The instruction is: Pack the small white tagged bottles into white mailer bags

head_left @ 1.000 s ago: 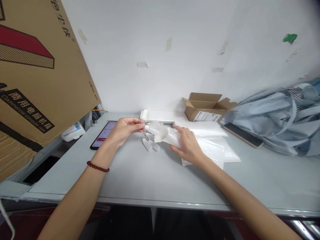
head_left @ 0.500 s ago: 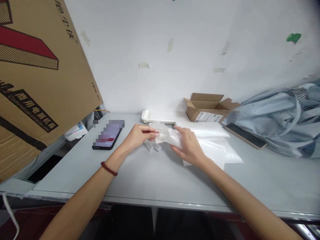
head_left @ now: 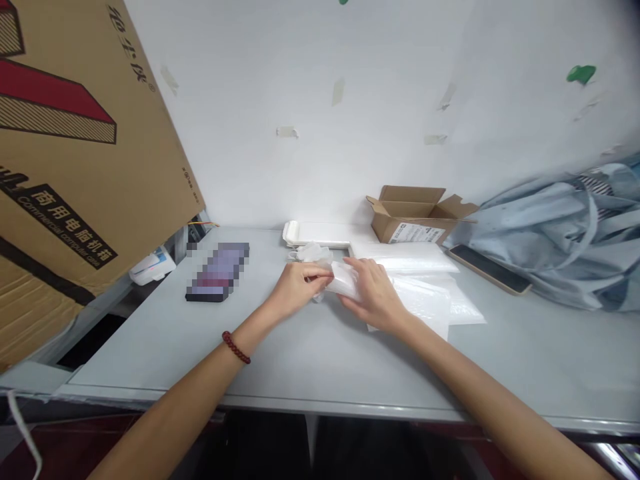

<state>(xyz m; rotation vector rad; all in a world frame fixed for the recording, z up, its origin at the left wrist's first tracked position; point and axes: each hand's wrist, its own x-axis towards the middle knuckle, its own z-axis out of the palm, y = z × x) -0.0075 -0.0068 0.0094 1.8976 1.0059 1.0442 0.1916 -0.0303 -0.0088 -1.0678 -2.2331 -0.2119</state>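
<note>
My left hand (head_left: pixel 298 287) and my right hand (head_left: pixel 373 295) meet at the middle of the grey table (head_left: pixel 300 353). Both pinch a small clear plastic bag (head_left: pixel 341 279) with something whitish inside it, held just above the tabletop. My left fingers are closed on the bag's left end and my right fingers wrap its right side. A red bead bracelet (head_left: pixel 236 347) sits on my left wrist. Under my right hand lies a stack of clear plastic bags (head_left: pixel 430 293). What is inside the held bag I cannot make out.
A phone (head_left: pixel 217 273) lies left of my hands. A white flat device (head_left: pixel 320 233) and an open cardboard box (head_left: pixel 415 215) stand by the wall. A dark tablet (head_left: pixel 487 269) and blue-grey cloth (head_left: pixel 560 233) lie right. A big carton (head_left: pixel 75 153) leans at left.
My left hand has moved right, away from the phone, until it meets my right hand. The bag has come down closer to the table and now hides the small white pieces.
</note>
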